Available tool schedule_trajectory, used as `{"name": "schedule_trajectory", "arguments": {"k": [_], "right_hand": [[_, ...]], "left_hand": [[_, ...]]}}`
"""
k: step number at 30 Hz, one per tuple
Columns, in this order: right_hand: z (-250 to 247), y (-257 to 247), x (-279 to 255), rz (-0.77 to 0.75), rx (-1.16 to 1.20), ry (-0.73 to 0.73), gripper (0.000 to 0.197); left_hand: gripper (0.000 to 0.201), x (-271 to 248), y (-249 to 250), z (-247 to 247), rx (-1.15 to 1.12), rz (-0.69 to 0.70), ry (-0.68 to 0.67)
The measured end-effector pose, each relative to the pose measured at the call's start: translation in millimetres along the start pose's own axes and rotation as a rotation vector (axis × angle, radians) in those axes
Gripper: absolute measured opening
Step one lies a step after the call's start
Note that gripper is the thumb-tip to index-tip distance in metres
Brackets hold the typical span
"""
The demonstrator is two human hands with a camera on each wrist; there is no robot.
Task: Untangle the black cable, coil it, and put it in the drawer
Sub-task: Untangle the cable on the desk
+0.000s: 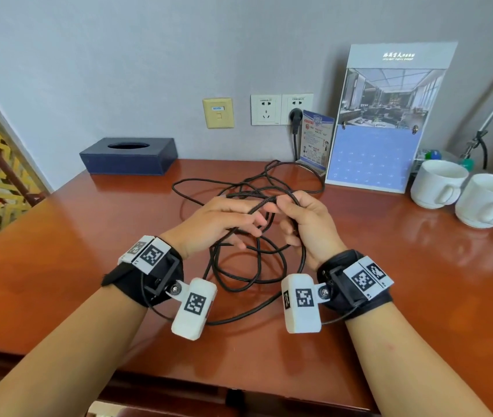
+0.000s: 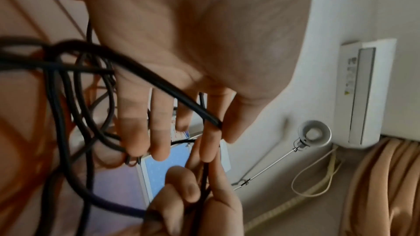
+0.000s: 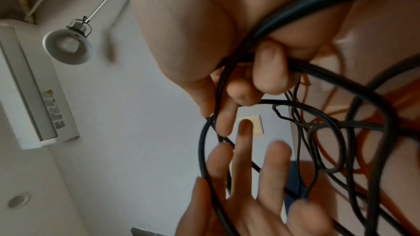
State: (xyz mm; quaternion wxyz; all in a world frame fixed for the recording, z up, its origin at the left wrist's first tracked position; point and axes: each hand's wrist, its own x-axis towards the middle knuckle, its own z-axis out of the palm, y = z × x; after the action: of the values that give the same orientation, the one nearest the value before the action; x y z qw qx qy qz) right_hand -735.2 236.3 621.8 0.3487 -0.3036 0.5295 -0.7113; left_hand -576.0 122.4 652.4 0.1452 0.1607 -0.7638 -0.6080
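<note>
A long black cable (image 1: 257,188) lies in a tangle of loops on the red-brown desk (image 1: 88,266), partly lifted between my hands. My left hand (image 1: 224,221) hovers over the tangle with straight, spread fingers. One strand of the cable (image 2: 163,89) crosses its palm (image 2: 204,42) and passes out beside the index finger. My right hand (image 1: 305,224) is just to the right, almost touching it. Its fingers (image 3: 268,71) curl round several strands of the cable (image 3: 201,150). I cannot make out a drawer.
A dark tissue box (image 1: 129,156) sits at the back left. A calendar stand (image 1: 386,121), a small card (image 1: 314,139) and two white cups (image 1: 437,183) stand at the back right. A black plug (image 1: 296,118) sits in the wall socket.
</note>
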Motion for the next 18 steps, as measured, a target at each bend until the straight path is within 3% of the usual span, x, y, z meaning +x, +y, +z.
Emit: {"name": "schedule_trajectory", "arguments": {"k": [6,10,12,14,16,18], "right_hand": [[3,4,-3,-0.07,-0.099,-0.085,0.012],[6,6,-2,-0.092,-0.069,-0.119,0.022],[6,4,-3,-0.065,-0.049,-0.12,0.016],[4,1,-2,-0.002,0.043,-0.097,0.029],[-1,-4,0,0.061,0.208,-0.085,0.018],[-4,-8,0,0.06,0.167,-0.105,0.011]], "left_hand": [[0.023,2,-4,8,-0.227,0.076,-0.004],[0.023,3,-8,8,-0.313,0.096,0.015],[0.024,4,-7,8,-0.348,0.101,0.037],[0.027,4,-3,8,-0.382,0.081,0.059],[0.033,3,1,8,-0.312,0.06,0.055],[0.037,1,4,8,-0.061,0.067,0.017]]}}
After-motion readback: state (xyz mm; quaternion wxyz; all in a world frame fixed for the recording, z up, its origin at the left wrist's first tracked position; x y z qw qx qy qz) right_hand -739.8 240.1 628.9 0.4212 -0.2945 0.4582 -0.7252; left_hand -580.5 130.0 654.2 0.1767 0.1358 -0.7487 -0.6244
